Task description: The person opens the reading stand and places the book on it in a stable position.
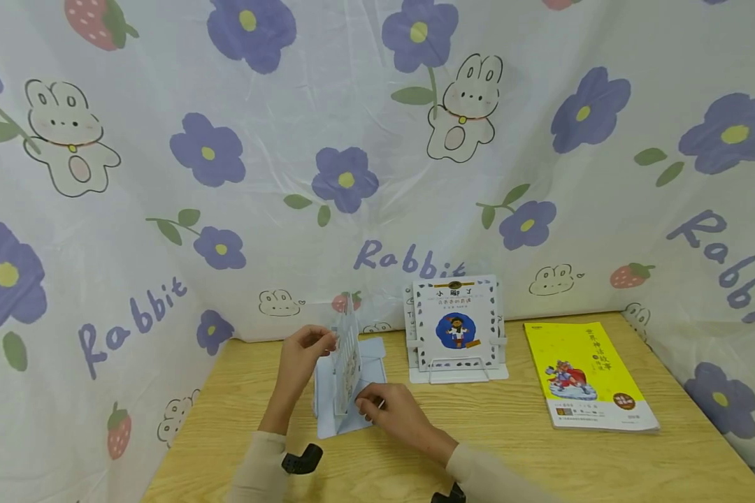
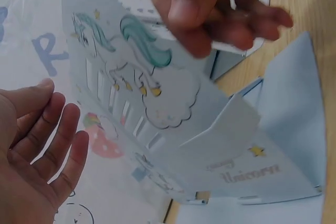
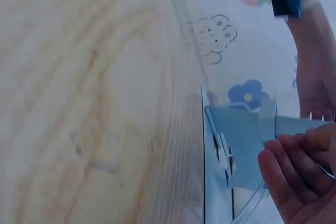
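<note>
A light blue folding book stand (image 1: pixel 350 363) stands on the table, its panel raised edge-on in the head view. The left wrist view shows a unicorn picture, slots and a white flap on its panel (image 2: pixel 173 66). My left hand (image 1: pixel 305 360) is at the panel's left side with loosely bent fingers; in the left wrist view this hand (image 2: pixel 42 150) holds nothing. Low on the right of the stand is my right hand (image 1: pixel 396 412), fingers bent. In the right wrist view, the right hand's fingertips (image 3: pixel 275 161) are near a tab of the stand; contact is unclear.
Behind, to the right, a white book stand (image 1: pixel 415 375) holds a picture book (image 1: pixel 456 328). A yellow-covered book (image 1: pixel 579 370) lies at the right of the wooden table (image 1: pixel 478 412). A printed cloth (image 1: pixel 277 209) hangs at the back and sides.
</note>
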`<act>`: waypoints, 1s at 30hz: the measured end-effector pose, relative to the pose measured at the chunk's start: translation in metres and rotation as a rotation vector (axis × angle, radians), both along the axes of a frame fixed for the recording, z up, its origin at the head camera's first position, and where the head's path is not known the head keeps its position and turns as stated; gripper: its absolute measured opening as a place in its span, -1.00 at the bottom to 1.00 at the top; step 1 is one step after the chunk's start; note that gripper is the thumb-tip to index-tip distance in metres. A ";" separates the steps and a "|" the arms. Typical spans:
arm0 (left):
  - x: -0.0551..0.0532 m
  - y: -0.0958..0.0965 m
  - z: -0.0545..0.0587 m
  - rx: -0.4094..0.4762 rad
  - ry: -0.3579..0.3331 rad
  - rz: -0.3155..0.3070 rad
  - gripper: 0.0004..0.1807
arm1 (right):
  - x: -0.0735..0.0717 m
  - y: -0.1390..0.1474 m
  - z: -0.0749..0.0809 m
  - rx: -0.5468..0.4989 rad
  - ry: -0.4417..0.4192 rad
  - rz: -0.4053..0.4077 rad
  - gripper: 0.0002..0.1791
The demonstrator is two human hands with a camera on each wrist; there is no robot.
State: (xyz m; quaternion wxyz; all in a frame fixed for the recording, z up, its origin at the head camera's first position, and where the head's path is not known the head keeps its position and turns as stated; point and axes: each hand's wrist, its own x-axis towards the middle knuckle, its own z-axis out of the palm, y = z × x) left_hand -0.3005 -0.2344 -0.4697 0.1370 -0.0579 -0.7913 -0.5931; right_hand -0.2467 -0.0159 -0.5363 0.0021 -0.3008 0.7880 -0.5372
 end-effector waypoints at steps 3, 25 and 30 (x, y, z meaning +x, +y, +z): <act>-0.012 -0.003 0.000 -0.022 0.009 0.001 -0.75 | 0.007 -0.003 0.001 -0.010 -0.008 0.001 -0.75; -0.064 0.005 -0.011 -0.186 -0.154 -0.048 -0.57 | 0.011 -0.019 0.000 -0.044 -0.044 -0.067 -0.84; -0.070 0.009 -0.013 -0.202 -0.167 -0.101 -0.51 | 0.010 -0.021 0.000 -0.029 -0.031 -0.070 -0.83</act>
